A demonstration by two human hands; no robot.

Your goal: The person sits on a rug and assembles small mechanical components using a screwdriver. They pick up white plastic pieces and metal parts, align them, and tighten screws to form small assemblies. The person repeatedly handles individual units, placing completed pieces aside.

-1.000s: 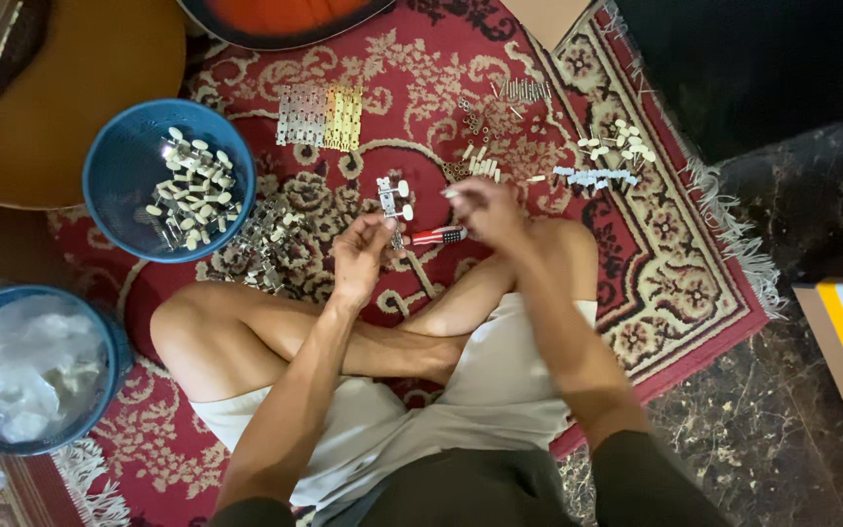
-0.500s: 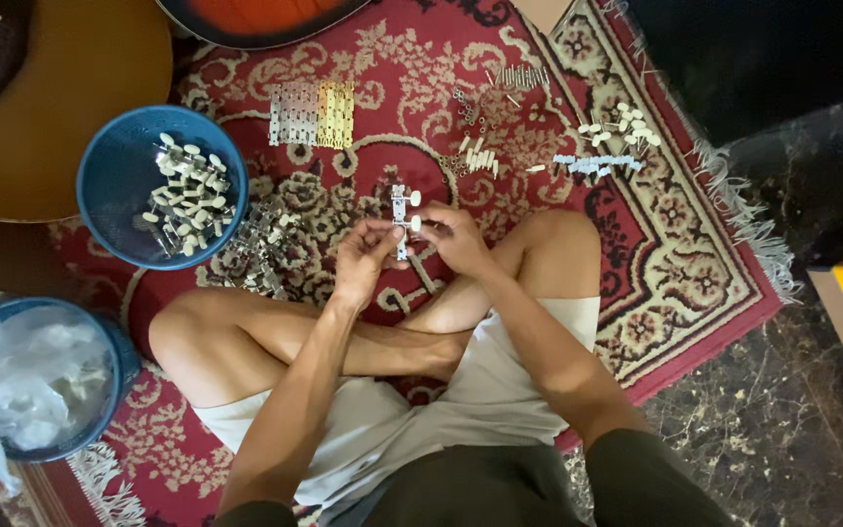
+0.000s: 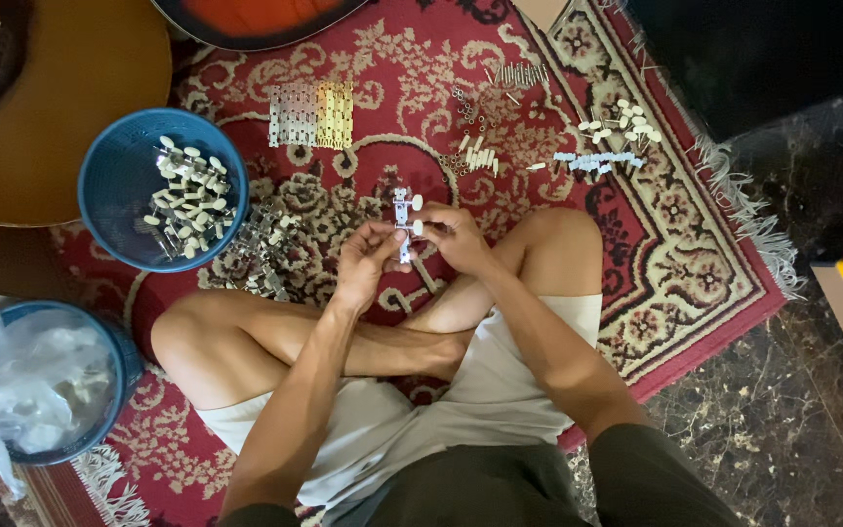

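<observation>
Head view: both hands [image 3: 412,249] now seemingly pinch the tuner strip [image 3: 404,222], previously left-held.

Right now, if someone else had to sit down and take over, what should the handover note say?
Left hand: fingers pinch the lower side of a small metal tuner strip with white knobs.
Right hand: grips the same strip from the other side, at the knobs.
Blue bowl to the left holds many pieces with white knobs; a loose pile of metal parts lies beside it on the red rug.
Silver and gold plates are laid in a row ahead; small screws and white knobs are scattered to the right.
Done: the filled bowl suggests finished pieces. Left: the strip in hand, and the loose parts look unused.
</observation>
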